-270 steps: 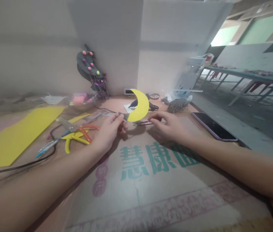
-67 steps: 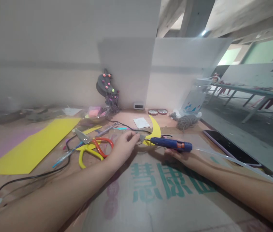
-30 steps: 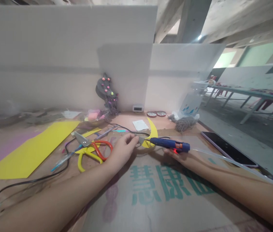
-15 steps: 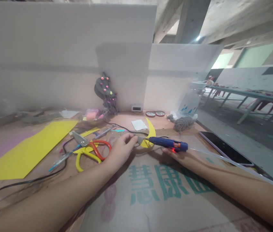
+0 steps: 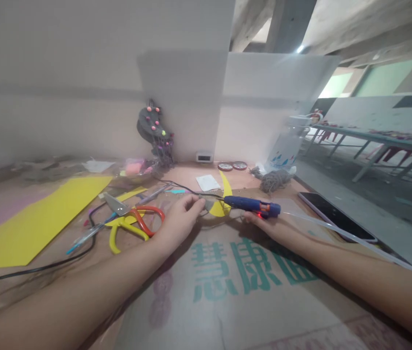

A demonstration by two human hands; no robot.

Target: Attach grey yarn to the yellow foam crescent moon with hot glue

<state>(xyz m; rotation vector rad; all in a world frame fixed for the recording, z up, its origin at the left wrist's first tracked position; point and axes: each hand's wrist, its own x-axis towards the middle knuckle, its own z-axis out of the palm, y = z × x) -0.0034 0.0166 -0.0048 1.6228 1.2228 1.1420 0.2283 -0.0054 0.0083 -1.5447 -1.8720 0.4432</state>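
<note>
My left hand [image 5: 184,216] is closed in a pinch at the left end of a yellow paper crescent [image 5: 225,183], where a grey patch, seemingly yarn, covers it. A blue hot glue gun [image 5: 245,203] with a small red light is in my right hand [image 5: 264,224]. Its nozzle points left and meets the grey patch or sits just over it; I cannot tell which. From its back end runs a clear glue stick [image 5: 311,219]. The fingers of my right hand are partly hidden under the gun.
Scissors [image 5: 142,219] with red and yellow handles, pens and a yellow sheet [image 5: 45,221] lie left. A black cord crosses the table. Behind stand a grey crescent decoration [image 5: 151,127] and a small display [image 5: 204,157]. Grey yarn [image 5: 275,181] and a phone [image 5: 337,216] are right.
The whole view has shifted slightly, so things appear a little higher and further left. Both hands keep their holds, with the glue gun still against or near the grey patch.
</note>
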